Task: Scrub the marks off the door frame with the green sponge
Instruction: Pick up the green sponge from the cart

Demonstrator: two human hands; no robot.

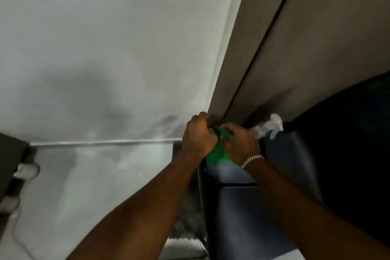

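Curled tight around the soft green sponge [217, 152], fingers of the left hand [198, 135] and of the right hand [239, 143], knuckles almost touching. Squashed between the 2 hands, low down at the foot of the tall grey-brown door frame [230, 53], just where the frame meets the floor. Looks like getting a good hold, or wringing, before rubbing.

To do it well: press the flat side of the sponge against the frame, not just a corner. Rub up and down in short strokes with 1 hand. Push hard enough to lift the marks, not so hard as to scratch the paint. Cannot tell where the marks are; too dim and blurry down there.

Around the hands: a clear plastic spray bottle [268, 126] sticking out just past the right hand, maybe tucked under those fingers, hard to say. A thin shiny bracelet [252, 160] on the right wrist. A pale grey wall [105, 48] to the left, with dark smudges low down. A dark narrow gap [272, 34] running up beside the frame. Something big and dark [348, 143] close on the right, leaving little elbow room. A white cable [19, 238] on the floor far left, well apart.
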